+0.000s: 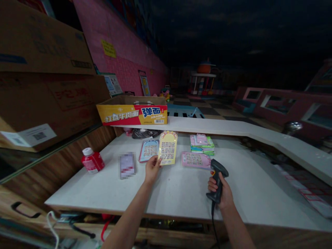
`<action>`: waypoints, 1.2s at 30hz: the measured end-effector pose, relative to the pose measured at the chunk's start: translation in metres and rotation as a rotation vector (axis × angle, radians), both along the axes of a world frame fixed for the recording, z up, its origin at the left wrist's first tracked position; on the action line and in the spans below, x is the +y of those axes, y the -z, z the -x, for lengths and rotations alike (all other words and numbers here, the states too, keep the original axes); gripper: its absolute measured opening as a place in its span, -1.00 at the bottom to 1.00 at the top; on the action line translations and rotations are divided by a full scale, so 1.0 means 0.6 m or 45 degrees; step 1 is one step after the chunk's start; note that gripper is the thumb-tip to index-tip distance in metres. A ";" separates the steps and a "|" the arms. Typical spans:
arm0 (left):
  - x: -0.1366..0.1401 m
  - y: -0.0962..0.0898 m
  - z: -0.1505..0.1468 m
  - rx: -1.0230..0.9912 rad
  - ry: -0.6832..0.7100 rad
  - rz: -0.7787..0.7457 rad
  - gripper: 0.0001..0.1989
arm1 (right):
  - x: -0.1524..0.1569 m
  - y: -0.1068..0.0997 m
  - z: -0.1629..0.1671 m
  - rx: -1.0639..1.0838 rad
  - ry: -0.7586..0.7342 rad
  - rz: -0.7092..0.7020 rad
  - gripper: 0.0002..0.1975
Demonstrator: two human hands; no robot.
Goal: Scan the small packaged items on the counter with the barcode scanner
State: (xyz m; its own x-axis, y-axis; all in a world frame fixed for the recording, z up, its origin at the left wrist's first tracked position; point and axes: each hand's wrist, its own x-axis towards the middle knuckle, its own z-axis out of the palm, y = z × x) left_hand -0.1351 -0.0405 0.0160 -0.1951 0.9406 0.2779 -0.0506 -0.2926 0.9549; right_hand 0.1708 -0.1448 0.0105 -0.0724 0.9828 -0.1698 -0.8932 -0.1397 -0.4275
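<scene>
Over a white counter [178,197], the left hand [152,168] pinches one yellow card [168,147]; the right hand [225,192] curls around one black scanner [219,169]. Behind, one box [135,117] reads 红烧牛肉面 and 弹面; one red bottle [92,162] sits left.

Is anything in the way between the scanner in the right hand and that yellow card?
Nothing visible blocks it. Between the black scanner in the right hand and the yellow card in the left hand, only a pink card pack lies, seemingly flat on the white counter.
</scene>
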 end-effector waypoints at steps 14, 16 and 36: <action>0.103 -0.024 -0.113 0.101 0.078 0.057 -0.68 | -0.002 -0.004 -0.004 0.126 0.075 0.005 -0.72; 0.120 -0.013 -0.138 0.137 0.064 0.101 -0.70 | -0.001 -0.007 -0.003 0.065 0.086 0.007 -0.70; 0.015 0.009 -0.157 1.314 0.184 -0.258 -0.55 | 0.004 -0.008 -0.006 0.035 0.059 0.015 -0.69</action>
